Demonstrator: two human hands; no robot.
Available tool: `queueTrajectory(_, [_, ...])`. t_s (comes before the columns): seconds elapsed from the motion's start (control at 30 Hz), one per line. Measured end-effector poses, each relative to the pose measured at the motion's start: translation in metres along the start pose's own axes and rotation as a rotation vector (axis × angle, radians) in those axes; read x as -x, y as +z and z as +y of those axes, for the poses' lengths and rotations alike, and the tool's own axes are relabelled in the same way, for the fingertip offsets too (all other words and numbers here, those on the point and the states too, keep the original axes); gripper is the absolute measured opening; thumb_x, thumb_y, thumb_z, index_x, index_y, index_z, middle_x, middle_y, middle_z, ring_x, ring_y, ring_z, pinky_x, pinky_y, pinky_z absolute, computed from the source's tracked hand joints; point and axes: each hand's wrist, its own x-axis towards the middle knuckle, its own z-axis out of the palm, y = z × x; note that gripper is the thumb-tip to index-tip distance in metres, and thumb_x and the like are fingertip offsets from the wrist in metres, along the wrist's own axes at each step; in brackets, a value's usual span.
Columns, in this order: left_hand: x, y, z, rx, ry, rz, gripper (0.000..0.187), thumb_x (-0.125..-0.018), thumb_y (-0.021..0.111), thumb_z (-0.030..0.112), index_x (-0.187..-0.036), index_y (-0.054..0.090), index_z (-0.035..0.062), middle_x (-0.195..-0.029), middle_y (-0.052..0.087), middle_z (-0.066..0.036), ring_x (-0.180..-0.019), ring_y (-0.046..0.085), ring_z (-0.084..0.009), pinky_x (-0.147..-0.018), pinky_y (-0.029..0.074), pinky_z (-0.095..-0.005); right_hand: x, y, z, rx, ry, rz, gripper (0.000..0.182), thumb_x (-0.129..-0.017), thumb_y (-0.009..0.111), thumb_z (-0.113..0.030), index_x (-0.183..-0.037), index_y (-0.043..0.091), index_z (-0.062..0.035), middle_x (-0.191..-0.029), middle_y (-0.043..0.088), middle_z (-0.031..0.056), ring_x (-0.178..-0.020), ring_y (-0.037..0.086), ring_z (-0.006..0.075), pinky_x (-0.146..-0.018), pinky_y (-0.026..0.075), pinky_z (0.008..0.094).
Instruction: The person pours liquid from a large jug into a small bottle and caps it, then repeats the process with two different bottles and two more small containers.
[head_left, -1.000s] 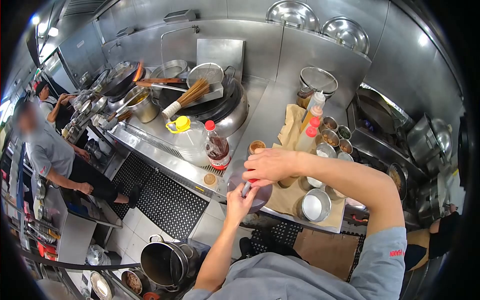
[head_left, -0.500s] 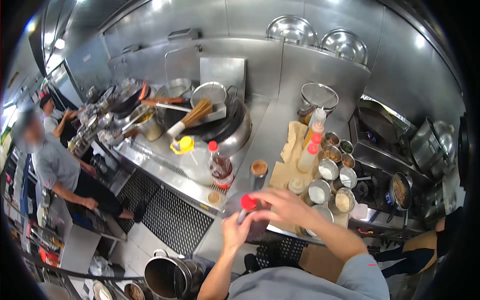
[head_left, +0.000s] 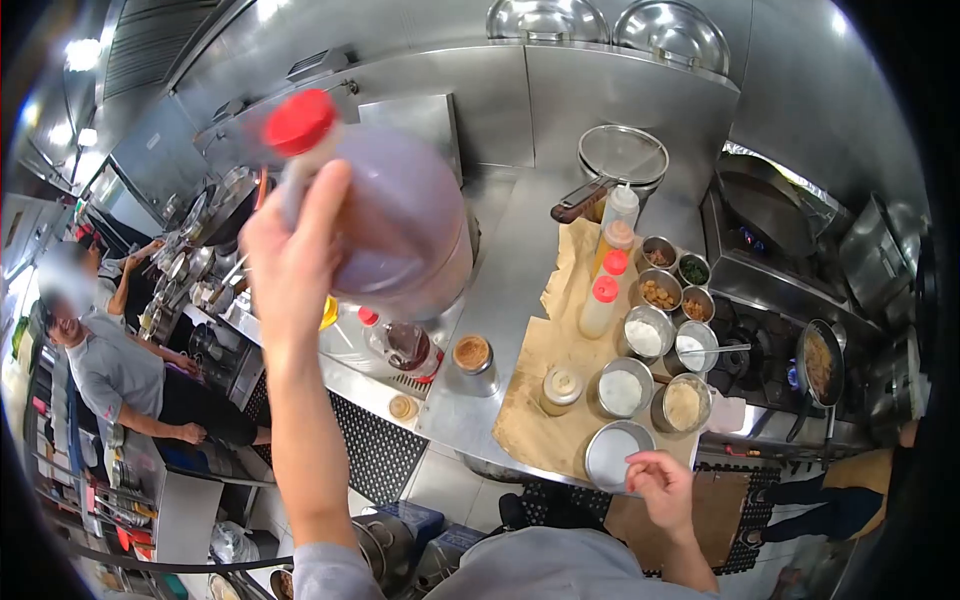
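Note:
My left hand [head_left: 295, 250] is closed around the handle of a large plastic jug [head_left: 400, 220], raised high over the counter. The jug has a red cap [head_left: 300, 122] and holds purplish-brown liquid; it is tilted and blurred by motion. My right hand [head_left: 662, 490] is at the counter's front edge, its fingers loosely curled with nothing visible in them. Its fingertips overlap the rim of a metal tin [head_left: 617, 452] with a pale inside. Around that tin stand a tin of white powder [head_left: 620, 388], a tin of tan powder [head_left: 685, 402] and a small lidded jar [head_left: 561, 390].
Squeeze bottles [head_left: 600, 308] and several small tins stand on brown paper [head_left: 530, 400]. A red-capped bottle [head_left: 408, 345] and a brown-topped container [head_left: 473, 353] are left of it. A pan [head_left: 820, 365] sits on the stove at right. Co-workers [head_left: 135, 375] stand at left.
Both hands were together at the jug's red cap. The left hand has lifted the jug up and leftward; the right hand has let go and moved right, to the tin.

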Motion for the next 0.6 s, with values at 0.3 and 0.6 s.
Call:
queueTrajectory(0.3, [-0.03, 0.103, -0.228, -0.475, -0.267, -0.427, 0.045, -0.09, 0.069, 0.045, -0.075, 0.07, 0.003, -0.066, 0.068, -0.006, -0.061, 0.062, -0.0125, -0.06, 0.049, -0.0297, -0.049, 0.02, 0.002, 0.214, -0.042, -0.235, 0.031, -0.084, 0.077, -0.009, -0.112, 0.067, -0.0012, -0.083, 0.068, 0.0066, -0.077, 0.065, 0.0134, -0.073, 0.052, 0.0279])
queueTrajectory(0.6, [0.013, 0.087, -0.23, -0.482, -0.082, -0.361, 0.046, -0.088, 0.073, 0.038, -0.112, 0.068, -0.0011, -0.096, 0.073, -0.018, -0.086, 0.069, -0.0212, -0.078, 0.052, -0.0328, -0.121, 0.132, 0.108, 0.247, -0.091, -0.289, 0.104, -0.075, 0.087, -0.02, -0.153, 0.021, 0.0003, -0.139, 0.043, 0.0218, -0.129, 0.045, 0.0301, -0.107, 0.039, 0.0394])
